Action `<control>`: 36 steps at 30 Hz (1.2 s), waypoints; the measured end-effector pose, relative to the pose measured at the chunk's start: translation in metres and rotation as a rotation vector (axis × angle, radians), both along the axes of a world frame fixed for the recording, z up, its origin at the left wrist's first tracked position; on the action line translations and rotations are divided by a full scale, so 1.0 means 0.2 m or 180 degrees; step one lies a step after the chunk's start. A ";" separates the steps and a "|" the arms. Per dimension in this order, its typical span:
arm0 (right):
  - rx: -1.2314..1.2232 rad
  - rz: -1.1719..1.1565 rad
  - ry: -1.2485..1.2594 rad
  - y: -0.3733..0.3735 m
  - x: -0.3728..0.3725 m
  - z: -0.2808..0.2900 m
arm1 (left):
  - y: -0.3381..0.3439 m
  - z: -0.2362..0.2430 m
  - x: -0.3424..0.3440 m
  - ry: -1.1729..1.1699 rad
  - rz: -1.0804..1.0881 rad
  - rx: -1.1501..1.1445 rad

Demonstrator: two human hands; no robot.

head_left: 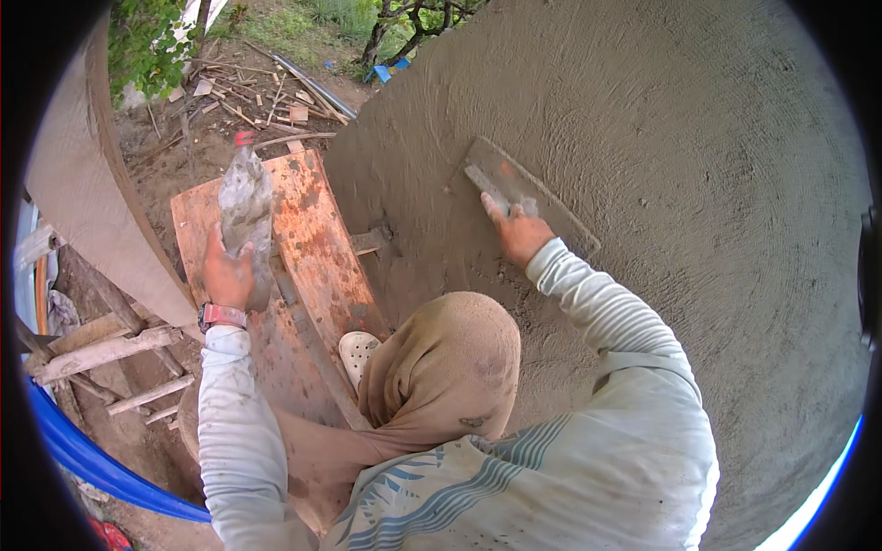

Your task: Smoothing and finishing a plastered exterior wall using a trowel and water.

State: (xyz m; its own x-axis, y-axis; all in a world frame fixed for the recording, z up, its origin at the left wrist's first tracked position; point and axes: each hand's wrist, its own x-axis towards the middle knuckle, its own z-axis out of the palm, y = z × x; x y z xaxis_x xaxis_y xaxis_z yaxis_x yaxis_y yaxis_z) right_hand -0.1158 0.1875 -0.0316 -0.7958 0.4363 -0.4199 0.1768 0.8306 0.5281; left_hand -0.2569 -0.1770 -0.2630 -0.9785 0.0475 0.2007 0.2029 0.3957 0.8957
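Clamped round the trowel (505, 167) with the right hand (524, 235), against grey plaster (698, 184) just past the fingertips: could gouge it by tipping! Clasping a red-capped bottle (246, 188) in the left hand (230, 274); could drop it by slackening.

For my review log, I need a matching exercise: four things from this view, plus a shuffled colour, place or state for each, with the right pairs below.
Things
1. plastering trowel
2. red-capped bottle
3. wristwatch
4. clog

Descriptions
A. cream-coloured, dotted with holes
B. against the grey wall, under the right hand
C. mostly red
D. gripped in the left hand

Pairs: 1-B, 2-D, 3-C, 4-A
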 end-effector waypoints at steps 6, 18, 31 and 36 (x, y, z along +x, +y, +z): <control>0.0387 -0.0488 -0.0852 -0.21 0.39 0.41 | -0.06 0.00 -0.04 -0.0203 0.0076 -0.0267; 0.0354 0.0106 0.0654 0.08 -0.25 0.27 | -0.04 0.08 -0.01 -0.0335 0.0138 -0.0390; -0.0225 -0.0254 -0.1946 -0.15 0.86 0.33 | -0.17 -0.07 -0.04 -0.0199 -0.0444 -0.0296; 0.0208 -0.0542 -0.0809 -0.13 0.54 0.48 | -0.18 -0.07 -0.05 0.0026 -0.0516 -0.0335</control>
State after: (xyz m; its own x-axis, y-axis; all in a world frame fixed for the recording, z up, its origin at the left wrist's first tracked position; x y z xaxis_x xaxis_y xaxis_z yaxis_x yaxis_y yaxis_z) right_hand -0.0070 0.1615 0.0640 -0.5821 0.5870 -0.5627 0.1659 0.7632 0.6245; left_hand -0.2675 -0.2122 -0.2770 -0.9547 0.2256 0.1943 0.2788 0.4486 0.8491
